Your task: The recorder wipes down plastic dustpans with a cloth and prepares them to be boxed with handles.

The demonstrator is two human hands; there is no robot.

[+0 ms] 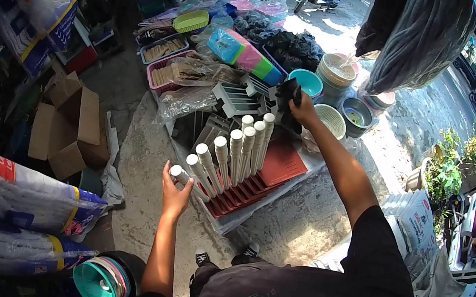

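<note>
In front of me stands a row of red dustpans (282, 161) with upright white handles (220, 146), several of them side by side. My left hand (175, 193) is curled around the top of the leftmost white handle (176, 171), thumb on one side and fingers on the other. Farther off to the right, my right hand (304, 112) grips a dark black item (286, 99); its exact kind is hard to tell. Just behind the handles lie grey plastic dustpans (236, 99), partly hidden by the white handles.
Beyond are a pink basket of wooden items (160, 75), stacked coloured plastic containers (248, 57) and black bags (292, 49). Basins (357, 112) stand at the right. An open cardboard box (68, 130) sits at the left. Wrapped mop heads (424, 20) hang at upper right.
</note>
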